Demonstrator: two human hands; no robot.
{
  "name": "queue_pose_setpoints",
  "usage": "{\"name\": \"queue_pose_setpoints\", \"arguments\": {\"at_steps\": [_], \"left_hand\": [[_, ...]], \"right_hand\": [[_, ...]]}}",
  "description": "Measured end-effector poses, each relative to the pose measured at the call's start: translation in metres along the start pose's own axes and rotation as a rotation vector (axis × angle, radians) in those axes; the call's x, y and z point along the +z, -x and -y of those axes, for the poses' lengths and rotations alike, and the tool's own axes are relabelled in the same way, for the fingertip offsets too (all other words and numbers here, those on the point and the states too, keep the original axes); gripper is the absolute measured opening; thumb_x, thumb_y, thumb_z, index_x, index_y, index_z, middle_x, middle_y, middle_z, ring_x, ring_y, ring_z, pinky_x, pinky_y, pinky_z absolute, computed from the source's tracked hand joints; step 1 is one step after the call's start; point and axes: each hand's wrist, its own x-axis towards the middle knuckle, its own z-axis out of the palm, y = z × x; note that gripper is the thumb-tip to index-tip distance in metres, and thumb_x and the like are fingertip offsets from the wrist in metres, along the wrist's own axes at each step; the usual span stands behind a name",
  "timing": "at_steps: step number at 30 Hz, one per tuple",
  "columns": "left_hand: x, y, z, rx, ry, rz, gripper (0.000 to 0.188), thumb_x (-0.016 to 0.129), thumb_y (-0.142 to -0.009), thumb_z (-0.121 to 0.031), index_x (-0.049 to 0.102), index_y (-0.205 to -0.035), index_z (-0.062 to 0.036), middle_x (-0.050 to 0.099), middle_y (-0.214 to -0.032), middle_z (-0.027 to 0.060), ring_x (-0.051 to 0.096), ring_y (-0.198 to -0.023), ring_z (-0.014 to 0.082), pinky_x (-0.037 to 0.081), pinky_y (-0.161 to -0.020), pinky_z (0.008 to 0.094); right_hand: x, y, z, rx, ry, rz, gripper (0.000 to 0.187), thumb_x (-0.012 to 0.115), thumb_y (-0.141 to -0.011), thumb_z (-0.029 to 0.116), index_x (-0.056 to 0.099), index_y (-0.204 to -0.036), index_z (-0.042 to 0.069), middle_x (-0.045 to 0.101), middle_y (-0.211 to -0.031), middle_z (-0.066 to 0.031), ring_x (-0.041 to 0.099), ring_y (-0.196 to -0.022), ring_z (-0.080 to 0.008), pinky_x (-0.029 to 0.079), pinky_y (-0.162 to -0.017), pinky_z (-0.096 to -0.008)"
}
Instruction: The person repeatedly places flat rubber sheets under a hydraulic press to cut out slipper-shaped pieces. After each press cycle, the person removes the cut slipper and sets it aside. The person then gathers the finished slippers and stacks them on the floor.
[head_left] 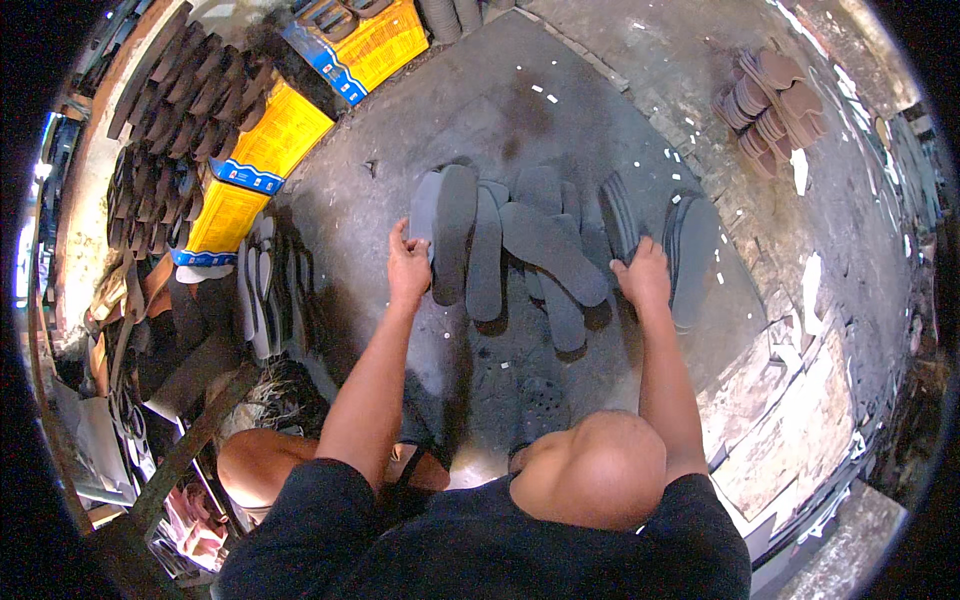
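Observation:
My left hand (pixel 408 272) is at the left side of the heap, its fingers and thumb closed at the edge of a light grey shoe sole (pixel 424 205). A darker sole (pixel 457 230) lies against that one. Between my hands, several loose grey soles (pixel 553 252) overlap at different angles on the dark floor mat. My right hand (pixel 645 274) grips the near end of a small stack of dark soles (pixel 620 215) tilted on edge; its fingertips are partly hidden. Just right of that hand is another stack of soles (pixel 697 250).
Yellow and blue boxes (pixel 260 140) stand at the far left beside rows of dark soles (pixel 180 90). More soles (pixel 265 285) rest at the left edge of the mat (pixel 480 100). Brown soles (pixel 768 110) are piled at the far right. White scraps dot the floor.

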Motion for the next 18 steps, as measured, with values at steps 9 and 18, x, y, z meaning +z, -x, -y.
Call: {"name": "queue_pose_setpoints", "arguments": {"at_steps": [9, 18], "left_hand": [[0.05, 0.021, -0.007, 0.039, -0.499, -0.179, 0.083, 0.077, -0.087, -0.031, 0.036, -0.155, -0.0067, 0.05, -0.146, 0.0256, 0.047, -0.136, 0.0439, 0.038, -0.113, 0.0566], [0.007, 0.0, 0.042, 0.013, -0.487, -0.197, 0.107, 0.087, -0.073, -0.033, 0.027, -0.159, -0.0072, 0.037, -0.157, 0.0242, 0.04, -0.144, 0.0421, 0.033, -0.118, 0.0573]], "right_hand": [[-0.002, 0.015, 0.06, -0.085, -0.077, -0.183, 0.073, 0.08, -0.084, 0.034, 0.047, -0.139, 0.001, 0.065, -0.122, -0.0217, 0.065, -0.114, -0.0376, 0.051, -0.094, -0.0492], [0.032, 0.028, 0.081, -0.332, 0.154, -0.09, 0.113, 0.084, -0.067, 0.063, 0.04, -0.154, 0.007, 0.051, -0.147, -0.0138, 0.051, -0.13, -0.0333, 0.042, -0.106, -0.0489]]}}
